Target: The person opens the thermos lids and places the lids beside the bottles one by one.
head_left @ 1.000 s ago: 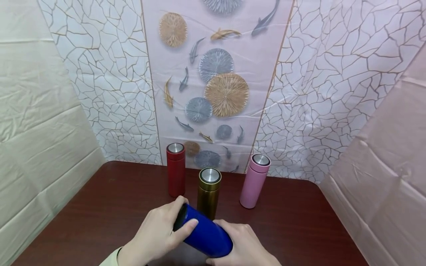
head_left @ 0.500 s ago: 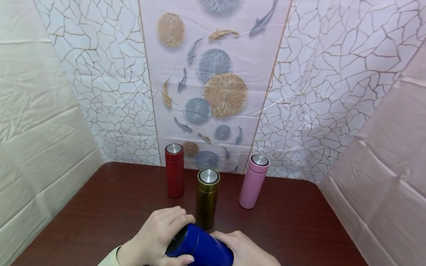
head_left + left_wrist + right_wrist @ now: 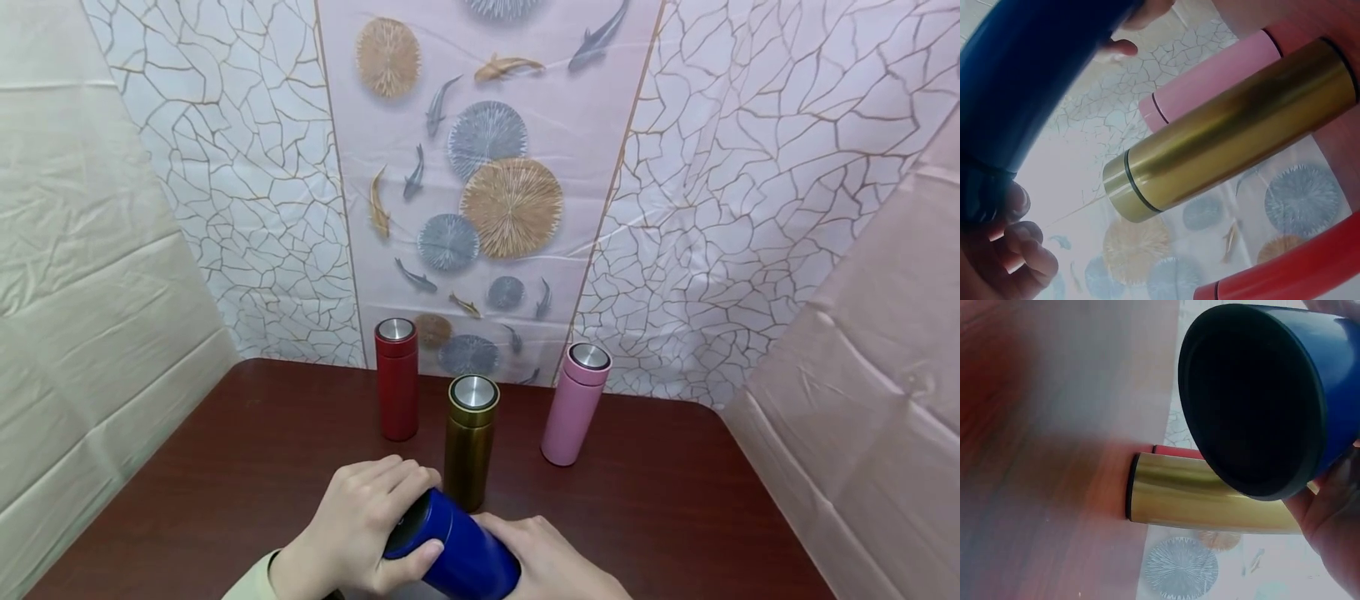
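gripping the blue flask (image 3: 474,550) at its lid (image 3: 438,521) with left hand (image 3: 363,521) and lower down with right hand (image 3: 551,562), probably to keep it steady while tilted.

The head camera looks from high up, forward and down, over a dark red-brown wooden table (image 3: 697,500) to a pale cloth wall printed with fish and circles (image 3: 513,208). It sits farthest back. The left wrist camera is close in and tipped sideways, with the table at the right edge; a round, shiny blue bottle (image 3: 1029,75) is very near, upper left. The right wrist camera tips the other way, table at left, facing the blue bottle's black bottom (image 3: 1250,403), upper right. All three see a tall gold metal bottle (image 3: 468,454) and a tall red bottle (image 3: 397,387).
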Demonstrator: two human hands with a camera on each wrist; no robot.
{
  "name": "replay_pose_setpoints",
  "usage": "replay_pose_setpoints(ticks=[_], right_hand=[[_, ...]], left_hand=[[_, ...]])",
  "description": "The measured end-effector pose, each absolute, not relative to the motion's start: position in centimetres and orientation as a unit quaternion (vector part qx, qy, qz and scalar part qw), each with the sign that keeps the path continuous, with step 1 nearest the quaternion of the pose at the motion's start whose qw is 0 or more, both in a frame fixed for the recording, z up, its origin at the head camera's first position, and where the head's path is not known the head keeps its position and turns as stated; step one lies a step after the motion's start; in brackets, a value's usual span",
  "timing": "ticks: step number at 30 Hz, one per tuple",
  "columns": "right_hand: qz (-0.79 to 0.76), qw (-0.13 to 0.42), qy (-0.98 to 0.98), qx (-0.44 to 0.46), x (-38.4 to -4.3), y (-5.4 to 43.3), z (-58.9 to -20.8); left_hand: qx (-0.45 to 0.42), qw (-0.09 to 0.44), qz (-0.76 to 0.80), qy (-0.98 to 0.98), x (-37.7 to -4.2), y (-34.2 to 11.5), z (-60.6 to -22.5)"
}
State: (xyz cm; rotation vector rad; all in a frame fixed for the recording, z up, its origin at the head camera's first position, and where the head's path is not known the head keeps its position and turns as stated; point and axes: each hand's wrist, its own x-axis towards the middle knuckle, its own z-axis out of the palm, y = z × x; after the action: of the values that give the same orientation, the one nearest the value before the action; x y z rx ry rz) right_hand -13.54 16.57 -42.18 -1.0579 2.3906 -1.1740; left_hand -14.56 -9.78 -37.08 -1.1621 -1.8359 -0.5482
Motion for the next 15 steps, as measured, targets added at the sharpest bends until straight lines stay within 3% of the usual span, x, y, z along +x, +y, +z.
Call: replay_pose_setpoints(ticks=[6, 15], right_hand=[[-0.373, 0.085, 0.853, -0.356, -13.4, 16.7, -42.3], [-0.278, -0.04, 0.882, -0.377, -14.0, 17.2, -43.2]], left_hand=[[-0.421, 0.416, -0.214, -0.777, -14.4, -9.5, -37.7], [-0.344, 0.327, -0.224, -0.851, -14.1, -9.0, -38.3]])
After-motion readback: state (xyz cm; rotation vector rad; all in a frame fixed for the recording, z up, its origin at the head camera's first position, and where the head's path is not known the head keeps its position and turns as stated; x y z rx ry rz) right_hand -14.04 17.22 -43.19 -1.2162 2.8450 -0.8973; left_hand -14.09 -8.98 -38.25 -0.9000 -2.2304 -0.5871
